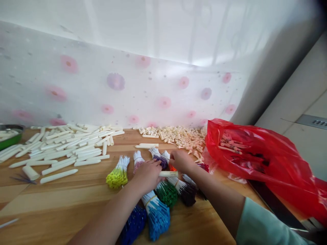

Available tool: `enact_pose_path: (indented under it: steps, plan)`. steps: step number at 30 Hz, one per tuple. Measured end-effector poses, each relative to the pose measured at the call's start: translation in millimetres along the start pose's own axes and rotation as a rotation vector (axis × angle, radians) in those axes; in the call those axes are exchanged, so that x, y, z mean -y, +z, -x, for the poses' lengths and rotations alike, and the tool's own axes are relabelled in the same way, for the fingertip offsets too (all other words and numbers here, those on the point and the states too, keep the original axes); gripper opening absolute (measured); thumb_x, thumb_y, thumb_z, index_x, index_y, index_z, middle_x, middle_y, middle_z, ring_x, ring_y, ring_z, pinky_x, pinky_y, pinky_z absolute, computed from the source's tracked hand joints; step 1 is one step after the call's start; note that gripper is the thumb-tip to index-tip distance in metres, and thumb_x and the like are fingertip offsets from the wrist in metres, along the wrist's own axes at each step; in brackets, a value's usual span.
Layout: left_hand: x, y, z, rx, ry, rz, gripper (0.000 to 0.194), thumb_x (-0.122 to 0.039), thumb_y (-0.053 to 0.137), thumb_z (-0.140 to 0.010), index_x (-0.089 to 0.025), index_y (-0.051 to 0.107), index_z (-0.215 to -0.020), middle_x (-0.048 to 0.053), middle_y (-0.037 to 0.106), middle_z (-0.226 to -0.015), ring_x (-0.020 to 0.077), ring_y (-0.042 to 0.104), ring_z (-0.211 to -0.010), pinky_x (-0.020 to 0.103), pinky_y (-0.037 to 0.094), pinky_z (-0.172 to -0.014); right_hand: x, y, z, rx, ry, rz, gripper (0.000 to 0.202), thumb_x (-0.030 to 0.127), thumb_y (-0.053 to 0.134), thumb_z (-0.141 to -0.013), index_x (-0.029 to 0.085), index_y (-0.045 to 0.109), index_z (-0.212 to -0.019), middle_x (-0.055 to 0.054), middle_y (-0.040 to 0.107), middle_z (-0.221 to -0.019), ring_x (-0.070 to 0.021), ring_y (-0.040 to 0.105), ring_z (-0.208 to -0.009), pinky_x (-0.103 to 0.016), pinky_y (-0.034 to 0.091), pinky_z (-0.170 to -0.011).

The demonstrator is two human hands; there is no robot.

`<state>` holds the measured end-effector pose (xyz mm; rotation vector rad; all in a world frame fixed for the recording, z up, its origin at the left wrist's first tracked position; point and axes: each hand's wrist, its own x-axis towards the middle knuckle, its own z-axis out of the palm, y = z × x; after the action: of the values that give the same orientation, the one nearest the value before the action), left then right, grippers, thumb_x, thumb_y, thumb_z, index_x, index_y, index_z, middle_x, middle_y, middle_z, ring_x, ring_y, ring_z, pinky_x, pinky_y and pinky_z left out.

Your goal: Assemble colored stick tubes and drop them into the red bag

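Observation:
My left hand point(150, 173) is closed around a short white tube point(169, 174), which looks like a pen barrel and sticks out to the right. Its fingertips lie by a purple bundle of thin sticks point(160, 159). My right hand point(182, 161) is closed in a pinch at an orange bundle point(172, 167); what its fingers hold is hidden. Around the hands lie rubber-banded bundles of thin white-ended sticks: yellow point(117, 176), pink point(138, 162), green point(167, 193), light blue point(156, 216), dark blue point(134, 224) and a very dark one point(187, 194).
Many white tubes point(63, 146) are heaped on the wooden table point(76, 200) at left, beside a green-rimmed bowl point(11, 142). Small cream plastic pieces point(181, 136) are piled at the back. An open red plastic bag point(276, 153) with similar pieces stands at right.

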<state>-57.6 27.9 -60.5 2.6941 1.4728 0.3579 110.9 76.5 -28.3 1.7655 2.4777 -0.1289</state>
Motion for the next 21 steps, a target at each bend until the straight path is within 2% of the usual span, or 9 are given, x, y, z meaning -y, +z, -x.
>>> enact_pose_path:
  steps: [6,15,21]
  plan:
    - [2,3.8,3,0.015,-0.02,-0.002,0.033,-0.039,0.058,-0.082,-0.015,0.068,-0.103,0.014,0.055,-0.133,0.0321,0.049,-0.124,0.047,0.038,-0.103,-2,0,-6,-0.015,0.011,0.001,0.022,0.032,0.053,-0.091,0.014,0.061,-0.101,-0.005,0.064,-0.101,-0.0172,0.062,-0.09,-0.038,0.051,-0.08]
    - [2,3.2,6,0.024,0.002,0.037,0.029,-0.034,0.058,-0.082,-0.012,0.069,-0.098,0.016,0.057,-0.13,0.0306,0.049,-0.124,0.045,0.036,-0.106,17,9,-25,-0.013,0.0,0.014,0.023,0.032,0.053,-0.091,0.014,0.06,-0.104,-0.006,0.063,-0.102,-0.0169,0.062,-0.088,-0.037,0.052,-0.078]
    - [1,3.0,7,0.012,-0.011,0.055,0.03,-0.034,0.058,-0.082,-0.011,0.069,-0.098,0.017,0.056,-0.13,0.0333,0.048,-0.124,0.048,0.037,-0.105,22,4,-37,-0.067,-0.105,0.005,0.023,0.031,0.053,-0.091,0.015,0.059,-0.107,-0.007,0.061,-0.109,-0.0191,0.06,-0.097,-0.04,0.051,-0.083]
